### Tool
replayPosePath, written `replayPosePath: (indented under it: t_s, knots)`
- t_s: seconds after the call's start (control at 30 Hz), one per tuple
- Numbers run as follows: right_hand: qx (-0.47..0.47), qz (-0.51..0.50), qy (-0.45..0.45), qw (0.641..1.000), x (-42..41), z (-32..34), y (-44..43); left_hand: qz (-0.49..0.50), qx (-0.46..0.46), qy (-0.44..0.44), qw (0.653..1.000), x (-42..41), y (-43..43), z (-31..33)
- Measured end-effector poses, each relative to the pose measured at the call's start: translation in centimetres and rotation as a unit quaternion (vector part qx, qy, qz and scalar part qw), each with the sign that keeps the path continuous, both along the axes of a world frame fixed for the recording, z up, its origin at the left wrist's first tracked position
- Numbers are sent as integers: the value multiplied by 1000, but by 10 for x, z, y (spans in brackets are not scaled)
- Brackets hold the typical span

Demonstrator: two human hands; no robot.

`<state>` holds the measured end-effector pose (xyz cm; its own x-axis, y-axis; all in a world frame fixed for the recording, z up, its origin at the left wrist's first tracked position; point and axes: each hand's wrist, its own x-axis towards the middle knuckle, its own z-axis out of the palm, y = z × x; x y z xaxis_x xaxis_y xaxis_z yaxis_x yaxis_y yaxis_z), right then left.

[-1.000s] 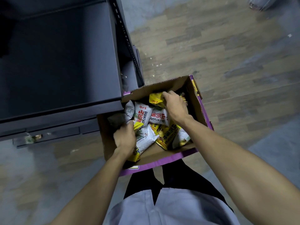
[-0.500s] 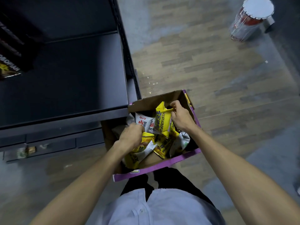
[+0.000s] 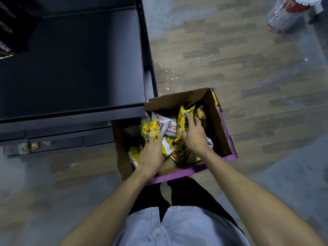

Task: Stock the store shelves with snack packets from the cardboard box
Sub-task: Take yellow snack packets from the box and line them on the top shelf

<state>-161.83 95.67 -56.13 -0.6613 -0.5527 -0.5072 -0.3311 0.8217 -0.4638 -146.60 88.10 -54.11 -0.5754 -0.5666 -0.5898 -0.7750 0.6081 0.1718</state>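
Observation:
An open cardboard box (image 3: 218,121) with purple edges sits on the floor, holding several yellow and white snack packets. My right hand (image 3: 194,137) grips an upright yellow packet (image 3: 184,118) near the box's far side. My left hand (image 3: 150,153) holds another yellow packet (image 3: 150,130) at the box's left. White packets (image 3: 165,125) lie between the two. The dark shelf (image 3: 74,68) stands to the left, bare across its middle.
A round can (image 3: 287,13) with a white lid stands on the wooden floor at the top right. Dark packets (image 3: 7,41) sit at the shelf's far left. The shelf's upright post (image 3: 145,50) runs beside the box's left corner.
Both hands have lifted yellow packets up from the pile: the right one now stands upright, and the left hand has raised a second yellow packet. The view shifted slightly.

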Motion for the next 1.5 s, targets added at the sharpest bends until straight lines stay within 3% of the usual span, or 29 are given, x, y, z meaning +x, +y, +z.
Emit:
replayPosePath:
  t_s: [0.27,0.6,0.7,0.83,0.9,1.3,1.5]
  knots:
    - [103,92,24,990,0,-34,-19,175,58,23,983,-3,-19,-44]
    - [205,83,-100,970,-30,-36,-30,161,49,41,985,-16,-9,-52]
    - [213,85,-101,968,-31,-39,-35,181,50,42,981,-18,-13,-53]
    - [178,66,-88,978,-30,-40,-33,305,32,51,950,-28,-12,-51]
    - [153,58,-75,984,-27,-37,-27,318,9,36,948,-34,-8,-46]
    - [86,45,-66,993,-14,-20,11,36,-98,-9,994,-48,-29,-6]
    - [73,30,-55,995,-11,-6,14,-13,-99,-9,995,-58,-45,-6]
